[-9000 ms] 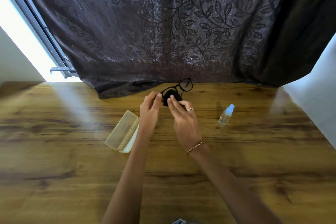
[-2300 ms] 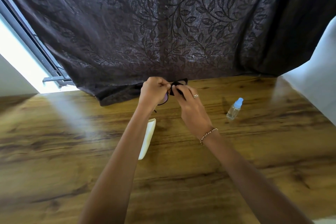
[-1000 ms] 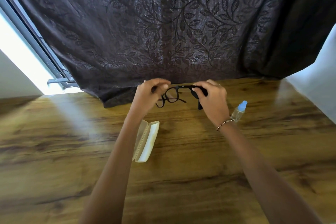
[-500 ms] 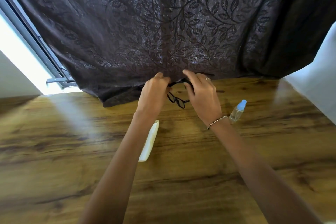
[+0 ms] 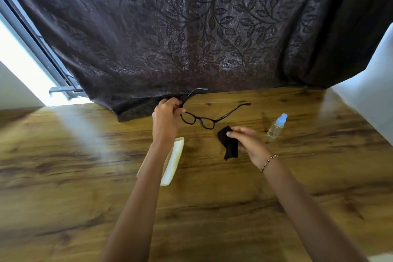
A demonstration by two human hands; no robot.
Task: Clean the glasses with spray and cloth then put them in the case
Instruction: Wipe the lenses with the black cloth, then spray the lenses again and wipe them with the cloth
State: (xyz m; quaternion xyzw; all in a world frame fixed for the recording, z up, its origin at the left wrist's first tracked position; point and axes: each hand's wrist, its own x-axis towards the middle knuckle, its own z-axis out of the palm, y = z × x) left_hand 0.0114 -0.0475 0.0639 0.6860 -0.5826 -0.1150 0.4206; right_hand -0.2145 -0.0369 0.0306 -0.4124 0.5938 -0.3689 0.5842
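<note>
The glasses [image 5: 201, 120] hang in the air above the wooden table [image 5: 234, 208], arms unfolded, light and probably fragile; best held by the frame. The left hand [image 5: 167, 119] pinches their left hinge. Right of them, the right hand [image 5: 248, 142] pinches the limp black cloth [image 5: 228, 144]. The case [image 5: 173, 161] lies below the glasses.

Case [image 5: 170, 161] left of cloth [image 5: 228, 144], bottle [image 5: 276, 126]

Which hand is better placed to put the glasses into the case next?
Left. The left hand already pinches the glasses directly above the case; the right hand is occupied with the cloth.
</note>
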